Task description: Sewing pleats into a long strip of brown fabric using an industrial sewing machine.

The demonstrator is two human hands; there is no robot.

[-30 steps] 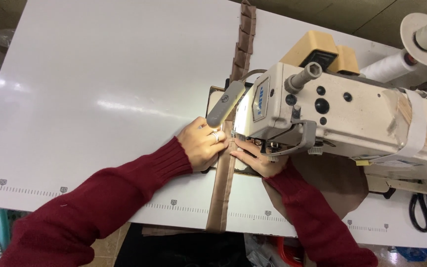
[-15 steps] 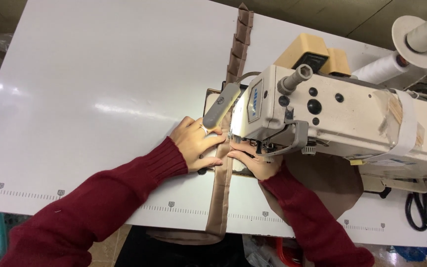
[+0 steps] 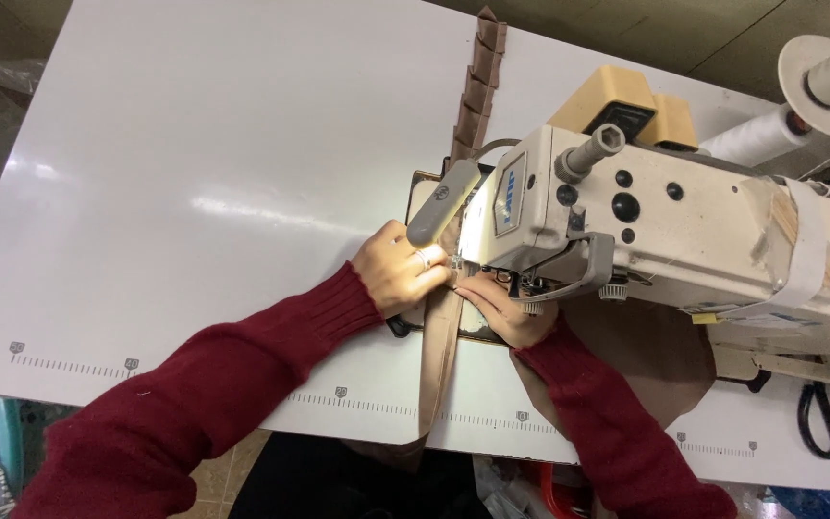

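Brown fabric strip (image 3: 441, 332) lies pinched flat between my left hand (image 3: 398, 277) and right hand (image 3: 503, 309), fingers pressing, none curled around it. Risk: fingertips sit just beside the needle area under the sewing machine (image 3: 655, 240); slipping skews the seam.

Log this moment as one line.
left hand: pressing tan fabric strip | right hand: on strip under sewing machine | pleated strip end: behind machine | scissors: table's right edge
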